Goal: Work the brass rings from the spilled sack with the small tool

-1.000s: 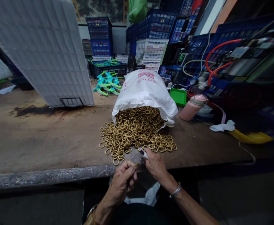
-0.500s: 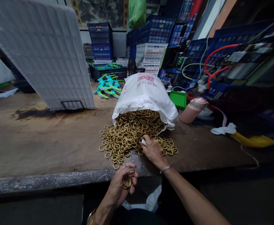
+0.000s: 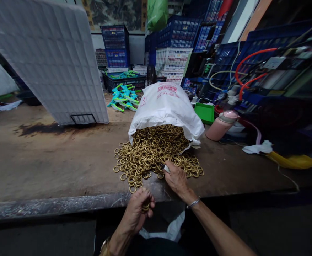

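My left hand [image 3: 138, 209] is closed around a few brass-coloured rings [image 3: 145, 206] in front of the table edge, with its thumb over them. My right hand [image 3: 176, 177] rests at the near right side of a heap of loose rings [image 3: 142, 160], fingers curled together. A small white piece with a dark end [image 3: 166, 168] shows at its fingertips; whether it is a wrapped finger or a held thing I cannot tell. Behind the heap, a white woven sack [image 3: 163, 106] lies on its side, its mouth towards me and full of the same rings.
A tall white padded panel [image 3: 57, 64] stands on the wooden table [image 3: 52, 160] at left. Turquoise and green plastic pieces [image 3: 122, 97] lie behind the sack. On the right are a green tray [image 3: 204, 113], a pink bottle [image 3: 221, 126] and a machine with red hoses [image 3: 252, 57]. Stacked crates [image 3: 116, 46] fill the back.
My left hand has closed further over its rings, which show less now. My right hand has drawn back slightly towards me and to the right.
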### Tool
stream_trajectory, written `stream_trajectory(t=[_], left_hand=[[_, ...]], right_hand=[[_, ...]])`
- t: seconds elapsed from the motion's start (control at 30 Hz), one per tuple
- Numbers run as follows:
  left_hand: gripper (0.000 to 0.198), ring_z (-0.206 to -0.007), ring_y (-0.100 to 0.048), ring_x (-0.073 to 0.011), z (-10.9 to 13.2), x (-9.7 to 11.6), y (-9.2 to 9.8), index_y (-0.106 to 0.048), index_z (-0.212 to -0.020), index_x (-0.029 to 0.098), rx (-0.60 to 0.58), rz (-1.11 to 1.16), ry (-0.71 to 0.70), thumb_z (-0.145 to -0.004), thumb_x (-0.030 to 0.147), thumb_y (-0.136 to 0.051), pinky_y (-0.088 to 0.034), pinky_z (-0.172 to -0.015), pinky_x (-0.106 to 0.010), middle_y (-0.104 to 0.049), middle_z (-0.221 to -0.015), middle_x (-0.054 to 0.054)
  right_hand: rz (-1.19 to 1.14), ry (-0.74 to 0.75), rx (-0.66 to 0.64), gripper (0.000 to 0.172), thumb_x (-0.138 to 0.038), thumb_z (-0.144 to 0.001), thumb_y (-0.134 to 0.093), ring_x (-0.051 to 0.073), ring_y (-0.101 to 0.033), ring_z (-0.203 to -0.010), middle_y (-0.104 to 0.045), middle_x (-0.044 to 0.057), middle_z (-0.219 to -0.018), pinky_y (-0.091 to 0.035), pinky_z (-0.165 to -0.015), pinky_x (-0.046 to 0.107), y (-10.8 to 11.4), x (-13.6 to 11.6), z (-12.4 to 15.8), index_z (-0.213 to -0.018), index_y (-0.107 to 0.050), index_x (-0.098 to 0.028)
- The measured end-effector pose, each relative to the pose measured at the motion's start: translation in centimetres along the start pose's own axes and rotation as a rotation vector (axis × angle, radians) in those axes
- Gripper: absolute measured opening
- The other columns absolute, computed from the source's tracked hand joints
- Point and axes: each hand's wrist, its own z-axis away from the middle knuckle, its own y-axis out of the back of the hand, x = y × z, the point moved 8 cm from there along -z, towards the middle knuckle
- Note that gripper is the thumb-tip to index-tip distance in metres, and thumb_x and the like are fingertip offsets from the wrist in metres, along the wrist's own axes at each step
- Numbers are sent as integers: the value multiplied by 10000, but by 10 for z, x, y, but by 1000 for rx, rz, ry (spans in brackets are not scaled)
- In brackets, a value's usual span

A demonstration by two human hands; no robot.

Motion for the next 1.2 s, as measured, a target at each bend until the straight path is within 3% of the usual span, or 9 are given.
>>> stream_trajectory(t=[0.23,0.4,0.7,0.87,0.93,1.03,1.13,1.2], left_hand=[[350,-369,-344,-42,-4,12,12,-502,-817,174,177,-228,-123,-675,472,-616,-250,-321,-134,-422,-495,81],[439,-364,-352,-49,-6,18,11,-507,-970,175,191,-344,-151,-683,498,-586,-249,-331,-148,-443,-514,79],[308,-360,-310,-35,-4,24,1,-542,-706,149,99,-455,-188,-739,456,-544,-225,-351,-155,-398,-443,79],[333,-327,-301,-37,-6,16,11,-491,-875,172,143,-245,-102,-678,409,-616,-211,-325,-143,-421,-437,101],[332,-336,-323,-36,-7,13,13,-462,-874,192,145,-164,-84,-664,384,-632,-209,-324,-133,-438,-464,101],[297,-341,-342,-33,-7,8,13,-428,-814,209,138,-91,-41,-662,354,-638,-188,-322,-120,-442,-472,102],[292,-345,-354,-33,-6,6,11,-414,-788,210,127,-39,-12,-663,346,-640,-185,-319,-116,-446,-477,99],[286,-358,-367,-32,-4,7,8,-419,-783,203,119,-21,-20,-676,364,-629,-204,-321,-118,-470,-507,86]], right_hand=[[-300,20,-125,143,-225,-785,-411,114,-416,-541,-479,-23,-573,-258,-525,220,-11,-5,26,-700,-524,-202],[-602,-12,-288,261,-306,-790,-443,94,-317,-515,-351,-54,-518,-236,-494,214,-23,-23,41,-556,-408,-197],[-962,-95,-510,246,-314,-783,-452,73,-303,-530,-339,-62,-551,-259,-495,198,-30,-45,54,-584,-395,-180],[-748,-18,-411,227,-334,-807,-445,84,-348,-536,-380,-57,-563,-278,-510,207,-19,-48,55,-636,-429,-186],[-678,45,-341,119,-311,-803,-468,96,-413,-571,-459,-46,-620,-311,-544,211,-10,-51,56,-781,-482,-194],[-672,144,-287,159,-251,-795,-485,111,-486,-639,-540,-23,-729,-353,-600,218,-2,-60,59,-949,-476,-212],[-706,173,-307,88,-244,-809,-468,107,-496,-641,-546,-21,-725,-363,-605,215,-2,-67,60,-885,-492,-207],[-741,111,-325,106,-292,-825,-450,102,-483,-620,-531,-28,-680,-364,-595,211,-6,-65,57,-813,-497,-198]])
